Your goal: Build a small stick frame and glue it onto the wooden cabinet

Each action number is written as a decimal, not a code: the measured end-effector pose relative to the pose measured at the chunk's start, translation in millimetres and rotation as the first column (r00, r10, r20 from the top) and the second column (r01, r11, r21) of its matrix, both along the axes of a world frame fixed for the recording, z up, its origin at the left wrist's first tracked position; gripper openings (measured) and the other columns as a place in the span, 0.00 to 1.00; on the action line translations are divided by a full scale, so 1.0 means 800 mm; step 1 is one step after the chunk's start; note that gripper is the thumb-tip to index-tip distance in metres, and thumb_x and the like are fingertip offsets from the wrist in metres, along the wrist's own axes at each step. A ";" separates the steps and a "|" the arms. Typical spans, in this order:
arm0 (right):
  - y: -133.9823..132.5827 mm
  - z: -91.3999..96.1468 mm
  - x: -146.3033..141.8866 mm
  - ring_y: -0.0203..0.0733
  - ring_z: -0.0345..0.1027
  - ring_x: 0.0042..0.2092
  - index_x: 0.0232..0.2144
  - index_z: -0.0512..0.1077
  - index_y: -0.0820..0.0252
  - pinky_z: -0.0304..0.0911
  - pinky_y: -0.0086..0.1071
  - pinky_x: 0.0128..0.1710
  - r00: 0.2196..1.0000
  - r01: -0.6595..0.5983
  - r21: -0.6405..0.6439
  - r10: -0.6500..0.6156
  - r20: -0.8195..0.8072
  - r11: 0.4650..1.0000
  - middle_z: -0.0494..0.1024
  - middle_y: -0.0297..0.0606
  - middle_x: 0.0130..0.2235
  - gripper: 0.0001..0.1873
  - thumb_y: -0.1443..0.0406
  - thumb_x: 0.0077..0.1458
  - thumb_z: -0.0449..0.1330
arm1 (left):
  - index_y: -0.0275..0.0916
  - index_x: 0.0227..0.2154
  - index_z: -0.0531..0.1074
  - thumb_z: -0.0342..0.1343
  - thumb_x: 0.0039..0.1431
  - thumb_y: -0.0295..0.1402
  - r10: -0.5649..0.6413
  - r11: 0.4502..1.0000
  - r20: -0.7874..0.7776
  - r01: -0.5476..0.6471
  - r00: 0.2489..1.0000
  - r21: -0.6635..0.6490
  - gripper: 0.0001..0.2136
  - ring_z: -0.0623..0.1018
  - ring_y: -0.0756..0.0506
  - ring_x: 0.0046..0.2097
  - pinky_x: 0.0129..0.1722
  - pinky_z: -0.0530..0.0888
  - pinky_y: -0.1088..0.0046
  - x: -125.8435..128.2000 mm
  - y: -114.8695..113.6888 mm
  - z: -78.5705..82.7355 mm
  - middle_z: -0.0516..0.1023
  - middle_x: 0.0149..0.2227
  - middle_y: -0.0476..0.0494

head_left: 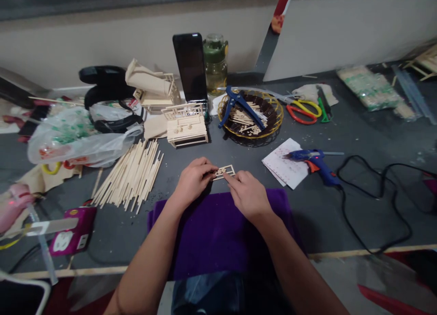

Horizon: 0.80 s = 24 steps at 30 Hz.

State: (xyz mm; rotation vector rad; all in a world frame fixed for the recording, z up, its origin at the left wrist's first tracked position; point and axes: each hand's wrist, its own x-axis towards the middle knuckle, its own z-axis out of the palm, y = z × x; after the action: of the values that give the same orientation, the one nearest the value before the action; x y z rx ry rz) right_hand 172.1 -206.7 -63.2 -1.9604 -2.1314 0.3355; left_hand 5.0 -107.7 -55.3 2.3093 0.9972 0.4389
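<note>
A small rectangular frame of thin wooden sticks (231, 168), with little round pieces in its middle, lies on the grey table just beyond a purple cloth (218, 235). My left hand (194, 179) is closed, its thumb and fingertips pinching the frame's left end. At the near right side, my right hand (251, 195) has its fingers curled together, with fingertips pressed to the frame. My fingers cover parts of it. Farther back stands a miniature stick-built bench (187, 126). To the right, a blue glue gun (316, 162) lies partly on white paper (287, 171).
Loose wooden sticks (131, 176) lie left. Behind my hands are a yellow-rimmed basket (279, 121) with a blue cutter (244, 106), a phone (189, 67) and a bottle (215, 69). Scissors (302, 112) and a black cord (355, 228) lie right; a purple power socket (73, 231) sits left.
</note>
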 end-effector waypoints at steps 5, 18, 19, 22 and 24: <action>0.000 0.003 -0.001 0.44 0.64 0.40 0.57 0.69 0.56 0.58 0.34 0.37 1.000 0.009 -0.027 -0.009 0.002 1.000 0.74 0.42 0.38 0.21 0.68 0.62 0.52 | 0.40 0.41 0.77 0.56 0.60 0.28 -0.008 1.000 0.001 0.008 1.000 -0.017 0.08 0.74 0.46 0.41 0.41 0.69 0.71 -0.002 0.000 0.002 0.76 0.37 0.45; 0.001 0.010 -0.003 0.45 0.65 0.42 0.55 0.69 0.57 0.59 0.34 0.40 1.000 0.017 -0.061 -0.017 -0.007 0.998 0.74 0.43 0.40 0.20 0.68 0.62 0.52 | 0.41 0.39 0.78 0.49 0.66 0.32 -0.062 0.972 -0.080 0.079 0.995 0.219 0.11 0.71 0.46 0.39 0.38 0.68 0.71 0.017 -0.007 -0.006 0.75 0.35 0.44; 0.001 0.010 -0.003 0.45 0.65 0.43 0.55 0.69 0.57 0.59 0.34 0.40 1.000 0.017 -0.060 -0.018 -0.007 0.998 0.74 0.43 0.40 0.20 0.68 0.62 0.52 | 0.41 0.39 0.78 0.49 0.66 0.33 -0.061 0.971 -0.092 0.080 0.994 0.224 0.11 0.71 0.46 0.39 0.38 0.68 0.71 0.018 -0.007 -0.006 0.75 0.35 0.44; 0.001 0.010 -0.003 0.45 0.65 0.42 0.55 0.69 0.56 0.59 0.34 0.40 1.000 0.020 -0.051 -0.020 -0.006 0.998 0.74 0.43 0.40 0.20 0.68 0.63 0.51 | 0.41 0.39 0.78 0.48 0.66 0.33 -0.058 0.972 -0.098 0.079 0.993 0.220 0.12 0.71 0.46 0.40 0.38 0.69 0.71 0.021 -0.008 -0.007 0.74 0.34 0.44; 0.001 0.010 -0.003 0.45 0.65 0.42 0.55 0.69 0.56 0.59 0.34 0.40 1.000 0.019 -0.045 -0.019 -0.003 0.999 0.75 0.43 0.40 0.20 0.68 0.63 0.51 | 0.41 0.39 0.78 0.48 0.66 0.32 -0.056 0.974 -0.080 0.072 0.995 0.214 0.12 0.72 0.46 0.40 0.39 0.69 0.71 0.022 -0.008 -0.009 0.74 0.34 0.44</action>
State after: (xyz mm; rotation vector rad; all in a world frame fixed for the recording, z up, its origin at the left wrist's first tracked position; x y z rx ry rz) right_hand 170.1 -206.0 -55.2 -2.0013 -2.1197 0.3863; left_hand 22.4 -113.9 -62.4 2.5618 0.9471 0.4591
